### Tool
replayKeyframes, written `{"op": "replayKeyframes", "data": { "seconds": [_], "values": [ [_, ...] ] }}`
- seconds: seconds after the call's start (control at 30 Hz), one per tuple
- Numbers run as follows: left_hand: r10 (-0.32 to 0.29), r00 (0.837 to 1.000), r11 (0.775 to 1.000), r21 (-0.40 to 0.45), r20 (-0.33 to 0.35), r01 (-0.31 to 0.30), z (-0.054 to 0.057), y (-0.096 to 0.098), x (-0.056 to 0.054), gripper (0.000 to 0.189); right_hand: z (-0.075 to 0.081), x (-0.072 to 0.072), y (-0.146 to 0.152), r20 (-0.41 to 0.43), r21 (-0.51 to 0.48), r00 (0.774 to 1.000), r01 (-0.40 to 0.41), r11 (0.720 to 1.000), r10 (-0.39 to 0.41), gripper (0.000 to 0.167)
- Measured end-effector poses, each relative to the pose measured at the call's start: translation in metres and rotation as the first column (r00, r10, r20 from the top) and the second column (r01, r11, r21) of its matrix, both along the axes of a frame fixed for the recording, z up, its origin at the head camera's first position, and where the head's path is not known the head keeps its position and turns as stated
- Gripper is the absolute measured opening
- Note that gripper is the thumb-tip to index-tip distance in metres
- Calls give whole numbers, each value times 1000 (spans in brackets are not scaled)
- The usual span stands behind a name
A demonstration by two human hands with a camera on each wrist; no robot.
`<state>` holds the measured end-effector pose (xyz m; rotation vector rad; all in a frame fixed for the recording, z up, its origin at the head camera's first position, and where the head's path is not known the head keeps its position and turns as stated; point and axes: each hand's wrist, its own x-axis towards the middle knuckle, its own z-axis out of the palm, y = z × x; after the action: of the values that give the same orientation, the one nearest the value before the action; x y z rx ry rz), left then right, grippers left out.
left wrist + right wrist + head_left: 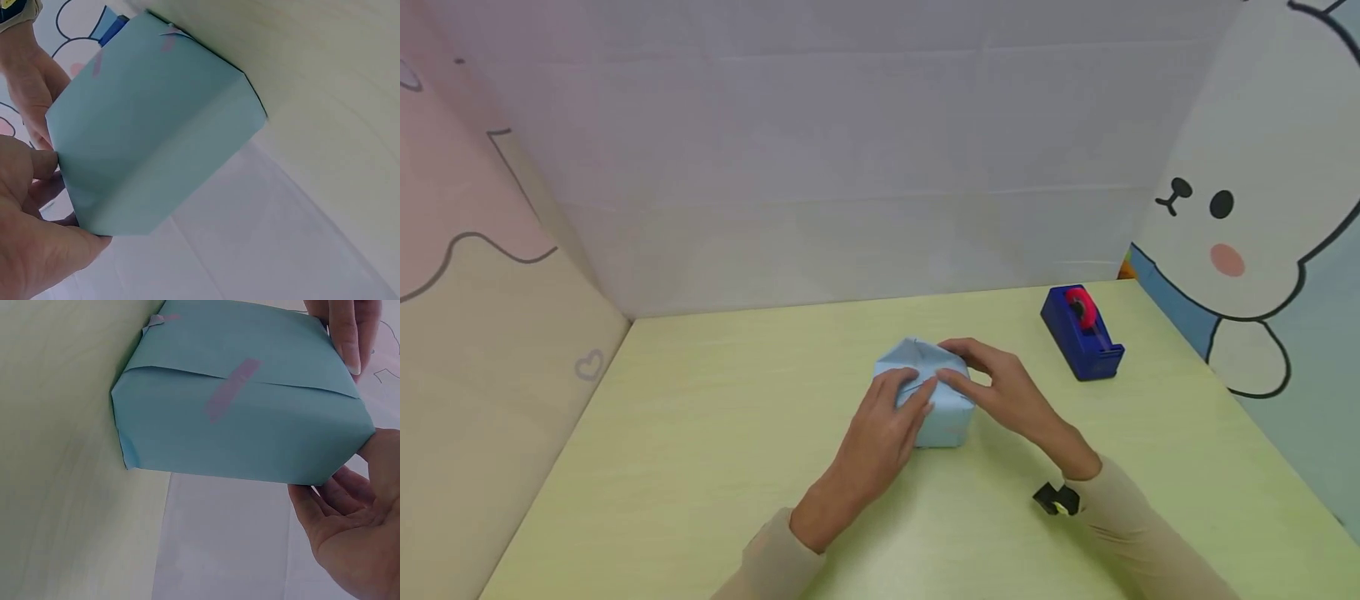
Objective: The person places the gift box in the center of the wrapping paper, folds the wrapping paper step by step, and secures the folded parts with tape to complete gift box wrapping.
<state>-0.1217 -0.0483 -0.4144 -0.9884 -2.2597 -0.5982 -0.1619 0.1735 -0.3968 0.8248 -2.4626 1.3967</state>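
Note:
A box wrapped in light blue paper (943,423) stands on the table, its top paper folded into a peak at the back. The left hand (880,437) lies over the top's left and front part, thumb and fingers curled on the folds. From the right, the right hand (1011,393) grips the upper edge, thumb on top and fingers toward the back. In the right wrist view a strip of pink tape (231,390) crosses a paper seam on the box's side. A small paper flap (156,320) sticks out near the base. The fingers partly hide the top folds.
A blue tape dispenser (1078,346) with a red-rimmed roll (1081,307) stands at the table's back right. Behind the pale yellow-green table (715,400) rises a white sheet (850,167). Cartoon-printed panels (1262,125) flank both sides.

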Motion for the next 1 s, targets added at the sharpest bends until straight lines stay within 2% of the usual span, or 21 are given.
{"op": "replayKeyframes", "data": {
  "seconds": [0.17, 0.3, 0.4, 0.5, 0.6, 0.67, 0.73, 0.87, 1.0],
  "values": [
    [-50, 997, 996, 78, 57, 46, 4, -3, -2, 31, -3, 0, 2, -13, -12, 1000, 5, 1000, -5, 36],
    [-62, 991, 985, 168, 120, 41, 8, -6, -5, 34, -4, 0, 2, -4, -24, 1000, 3, 1000, -4, 36],
    [-64, 985, 969, 244, 162, 23, 10, -7, -7, 33, -4, -1, 2, 5, -40, 1000, -4, 999, 4, 35],
    [-87, 973, 944, 330, 213, 12, 13, -6, -11, 31, -6, -2, 2, 8, -51, 1000, -14, 999, 15, 33],
    [-94, 961, 927, 376, 259, -11, 16, -8, -14, 41, -7, -3, 3, 21, -58, 1000, -17, 998, 19, 33],
    [-80, 958, 929, 370, 276, -28, 18, -10, -15, 51, -7, -3, 3, 20, -49, 1000, -11, 999, 12, 33],
    [-50, 961, 942, 334, 272, -45, 19, -12, -16, 55, -6, -3, 4, 10, -33, 1000, 0, 999, 0, 32],
    [-15, 966, 959, 276, 259, -59, 18, -16, -19, 48, -6, -3, 5, -12, -11, 1000, 16, 1000, -16, 32],
    [-23, 961, 961, 272, 276, -55, 19, -18, -19, 41, -7, -3, 6, -8, -20, 1000, 9, 1000, -9, 31]
  ]
}}
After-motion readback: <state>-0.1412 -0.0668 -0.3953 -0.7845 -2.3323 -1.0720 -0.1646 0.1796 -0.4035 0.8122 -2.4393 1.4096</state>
